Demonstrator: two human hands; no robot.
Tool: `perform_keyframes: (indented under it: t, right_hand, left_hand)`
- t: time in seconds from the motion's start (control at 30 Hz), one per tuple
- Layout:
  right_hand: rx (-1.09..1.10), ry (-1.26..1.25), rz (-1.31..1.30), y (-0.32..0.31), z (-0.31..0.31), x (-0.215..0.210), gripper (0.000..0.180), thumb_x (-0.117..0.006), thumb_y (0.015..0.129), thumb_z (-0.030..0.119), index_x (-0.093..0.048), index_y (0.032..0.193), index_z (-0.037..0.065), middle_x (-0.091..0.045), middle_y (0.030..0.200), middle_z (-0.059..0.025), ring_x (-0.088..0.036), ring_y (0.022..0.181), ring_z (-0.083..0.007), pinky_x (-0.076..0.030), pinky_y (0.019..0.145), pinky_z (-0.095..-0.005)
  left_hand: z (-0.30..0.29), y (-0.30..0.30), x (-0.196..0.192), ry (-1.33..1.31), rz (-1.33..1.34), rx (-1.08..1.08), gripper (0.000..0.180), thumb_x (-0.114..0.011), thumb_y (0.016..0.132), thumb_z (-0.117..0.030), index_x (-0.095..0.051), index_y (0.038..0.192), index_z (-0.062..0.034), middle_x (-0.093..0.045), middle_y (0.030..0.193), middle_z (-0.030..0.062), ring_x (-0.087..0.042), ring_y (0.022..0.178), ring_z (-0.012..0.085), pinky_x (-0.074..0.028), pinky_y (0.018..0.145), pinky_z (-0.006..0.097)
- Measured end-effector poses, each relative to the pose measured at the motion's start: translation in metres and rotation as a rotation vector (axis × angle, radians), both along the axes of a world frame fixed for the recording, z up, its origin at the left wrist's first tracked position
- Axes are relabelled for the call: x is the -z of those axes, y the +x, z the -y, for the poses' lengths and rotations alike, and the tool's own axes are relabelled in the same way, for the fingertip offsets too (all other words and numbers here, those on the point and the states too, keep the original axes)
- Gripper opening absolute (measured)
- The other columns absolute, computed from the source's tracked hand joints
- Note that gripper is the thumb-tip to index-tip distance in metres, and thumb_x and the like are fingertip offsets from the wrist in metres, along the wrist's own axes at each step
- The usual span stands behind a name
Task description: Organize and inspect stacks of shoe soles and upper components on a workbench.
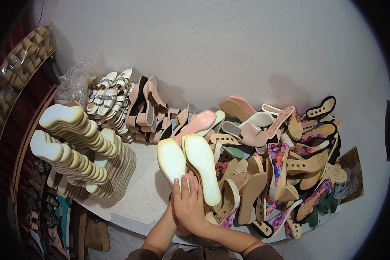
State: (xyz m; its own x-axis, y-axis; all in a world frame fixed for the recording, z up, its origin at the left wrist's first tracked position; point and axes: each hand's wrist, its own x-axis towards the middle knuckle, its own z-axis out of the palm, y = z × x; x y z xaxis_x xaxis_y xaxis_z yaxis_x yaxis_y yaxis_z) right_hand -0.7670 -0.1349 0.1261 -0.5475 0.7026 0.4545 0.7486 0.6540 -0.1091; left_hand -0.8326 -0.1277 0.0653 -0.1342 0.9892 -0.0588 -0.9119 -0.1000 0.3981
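Two white shoe soles with yellowish rims are held up side by side in front of me, a left sole (171,158) and a right sole (201,167). My left hand (192,178) is mostly hidden behind my right; its fingers show between the soles, closed on them. My right hand (189,207) lies across my left hand and the lower end of the left sole, its fingers stretched out flat. The soles' lower ends are partly covered by my hands.
Stacks of similar white soles (112,173) stand at the left. White strappy sandals (109,95) and pink heeled shoes (148,108) lie at the back. A heap of loose shoe soles and wedges (253,186) covers the right side of the white table (134,197). A grey wall (212,52) rises behind.
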Motion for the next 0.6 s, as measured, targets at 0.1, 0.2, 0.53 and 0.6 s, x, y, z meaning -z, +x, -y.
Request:
perform_keyframes:
  t: [0.1,0.2,0.53,0.6]
  right_hand:
    - [-0.115,-0.146,-0.070,-0.001,-0.010,-0.003,0.045,-0.052,0.083,0.020,-0.048,0.119,-0.007,-0.048,0.119,-0.0273,-0.045,0.112,-0.0419,-0.039,0.093,-0.0472]
    - [-0.260,-0.369,-0.200,0.006,-0.032,-0.011,0.045,-0.051,0.087,0.023,-0.046,0.121,-0.007,-0.046,0.121,-0.0285,-0.044,0.114,-0.0411,-0.037,0.096,-0.0451]
    - [-0.046,-0.381,-0.097,0.065,-0.323,0.029,0.033,-0.049,0.079,0.005,-0.054,0.111,-0.002,-0.056,0.106,-0.0184,-0.053,0.103,-0.0317,-0.044,0.086,-0.0385]
    - [-0.035,-0.255,0.276,0.072,-0.363,0.068,0.039,-0.050,0.076,0.002,-0.052,0.115,0.000,-0.050,0.120,-0.0177,-0.042,0.119,-0.0323,-0.039,0.095,-0.0409]
  left_hand:
    - [-0.014,-0.010,-0.006,-0.011,-0.002,-0.009,0.058,-0.041,0.091,-0.043,-0.025,0.138,-0.0129,-0.029,0.142,0.0093,-0.028,0.130,0.0260,-0.024,0.108,0.043]
    - [-0.055,-0.003,-0.013,-0.012,0.013,0.013,0.058,-0.041,0.091,-0.043,-0.025,0.138,-0.0131,-0.029,0.142,0.0092,-0.028,0.130,0.0260,-0.023,0.108,0.043]
    - [-0.096,-0.057,0.006,-0.050,0.018,-0.008,0.059,-0.040,0.090,-0.044,-0.025,0.138,-0.0135,-0.029,0.142,0.0089,-0.028,0.130,0.0260,-0.023,0.108,0.043]
    - [-0.093,-0.055,0.023,-0.054,0.016,-0.005,0.059,-0.040,0.090,-0.044,-0.025,0.138,-0.0136,-0.028,0.142,0.0088,-0.028,0.130,0.0260,-0.023,0.108,0.043]
